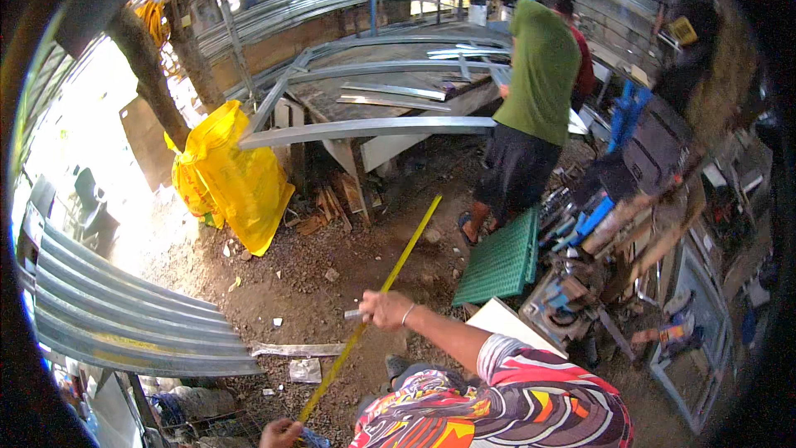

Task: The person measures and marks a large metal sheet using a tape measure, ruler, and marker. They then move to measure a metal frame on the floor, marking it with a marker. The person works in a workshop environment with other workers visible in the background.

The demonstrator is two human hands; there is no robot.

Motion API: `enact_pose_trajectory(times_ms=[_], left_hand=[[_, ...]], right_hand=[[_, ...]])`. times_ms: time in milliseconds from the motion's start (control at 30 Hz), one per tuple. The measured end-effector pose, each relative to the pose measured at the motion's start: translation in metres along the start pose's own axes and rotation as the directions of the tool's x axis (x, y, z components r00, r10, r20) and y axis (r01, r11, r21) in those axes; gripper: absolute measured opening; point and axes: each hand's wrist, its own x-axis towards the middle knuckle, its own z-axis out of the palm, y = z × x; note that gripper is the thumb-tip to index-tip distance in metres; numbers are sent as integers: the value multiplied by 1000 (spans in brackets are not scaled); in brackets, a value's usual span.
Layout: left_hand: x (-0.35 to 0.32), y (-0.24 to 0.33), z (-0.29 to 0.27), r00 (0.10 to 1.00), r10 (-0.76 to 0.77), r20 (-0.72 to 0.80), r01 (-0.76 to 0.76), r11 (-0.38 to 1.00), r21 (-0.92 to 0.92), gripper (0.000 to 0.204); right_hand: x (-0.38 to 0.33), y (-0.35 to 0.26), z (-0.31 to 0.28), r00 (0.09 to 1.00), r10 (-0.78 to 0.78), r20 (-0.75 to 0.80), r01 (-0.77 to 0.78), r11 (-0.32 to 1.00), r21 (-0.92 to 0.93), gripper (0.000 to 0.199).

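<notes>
The yellow blade of a tape measure (pixel 334 369) runs at a slant from the lower edge up over the dirt ground. Near the bottom, my left hand (pixel 282 433) is closed at the tape's lower end; the frame edge cuts part of it off, and something bluish shows beside it. Farther up, my right hand (pixel 385 309), with a band at the wrist, is closed around the blade. A small grey object (pixel 354 314) pokes out from its fingers; its kind is unclear. Beyond this hand the blade reaches on toward the worktable.
A person in a green shirt (pixel 543 66) stands by a worktable (pixel 332 108) bearing long metal bars. A yellow sack (pixel 232 174) stands left, above corrugated metal sheets (pixel 124 307). At right are a green perforated panel (pixel 497 257), piled tools and a metal frame (pixel 692 406).
</notes>
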Motion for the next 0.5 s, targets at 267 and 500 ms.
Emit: enact_pose_trajectory(times_ms=[267,500], left_hand=[[117,133,-187,945,225,-237,-72,851,520,38],[356,191,-360,748,647,-147,-304,531,791,31]], right_hand=[[162,130,-120,975,181,-131,-183,983,-6,19],[286,205,-201,923,350,-161,-360,932,-35,25]])
